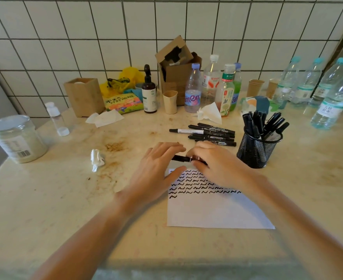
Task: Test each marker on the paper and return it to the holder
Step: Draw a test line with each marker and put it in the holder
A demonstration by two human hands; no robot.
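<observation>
Both hands meet over the far edge of the paper (217,211), sharing one black marker (183,158) that lies roughly level between them. The left hand (156,170) has its grip closed around the marker's left end, fingers curled over the top and thumb pressed down near the sheet's corner; the right hand (219,164) pinches the other end, its fingers folded around the barrel so that part is hidden. Whether the cap is on or off cannot be told. The paper lies flat on the worktop (55,199), its upper half filled with rows of short black squiggles. Just beyond the hands a loose group of markers (211,134) lies side by side, and to the right of them stands the black mesh holder (256,152), with several markers upright in it.
</observation>
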